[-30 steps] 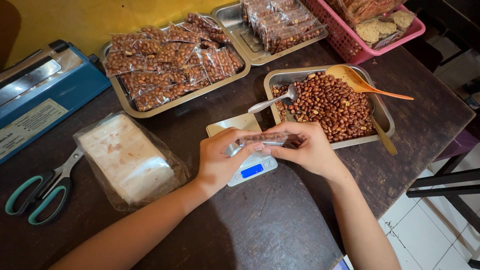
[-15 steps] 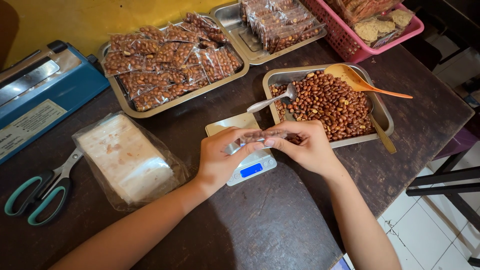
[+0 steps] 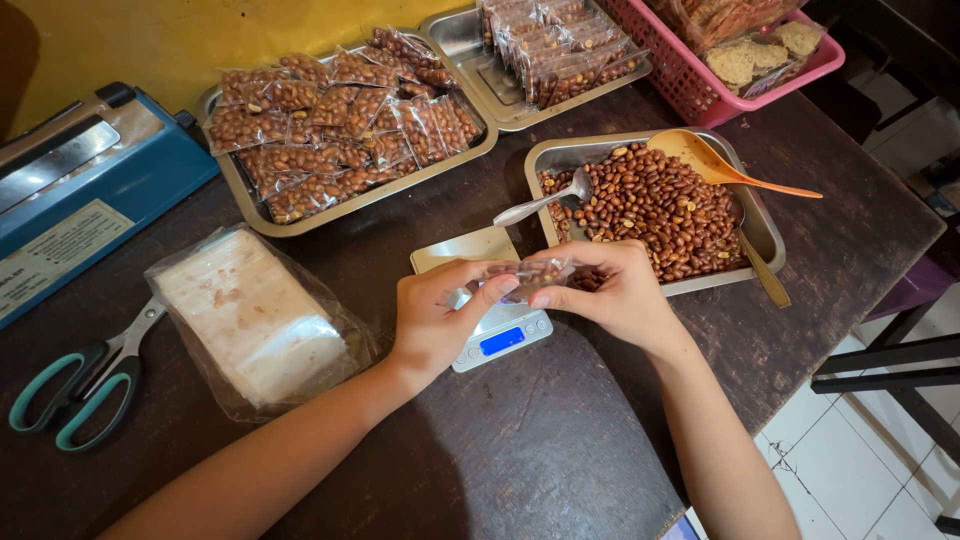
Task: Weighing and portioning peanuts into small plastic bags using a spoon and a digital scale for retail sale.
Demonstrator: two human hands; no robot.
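On the dark table (image 3: pixel 600 440), the steel tray (image 3: pixel 765 232) on the right holds loose roasted peanuts (image 3: pixel 660 215), with a metal spoon (image 3: pixel 545 200) lying at its left edge and an orange ladle (image 3: pixel 725 170) resting across its far right corner. A larger tray (image 3: pixel 240 195) further left is piled with sealed peanut packets (image 3: pixel 340 125), and a third tray (image 3: pixel 465 35) at the far edge carries more packets. A pink basket (image 3: pixel 700 95) at the far right holds bagged snacks. A clear bag of white wrappers (image 3: pixel 255 320) lies on the near left, beside teal-handled scissors (image 3: pixel 75 385) and a blue heat sealer (image 3: pixel 85 185).

The left hand (image 3: pixel 435 320) and right hand (image 3: pixel 610 290) both pinch a small clear packet of peanuts (image 3: pixel 530 275), held just above the digital scale (image 3: pixel 490 310).

Compared with half a second ago, the hands and packet sit in nearly the same place; the spoon, ladle and trays have not moved.
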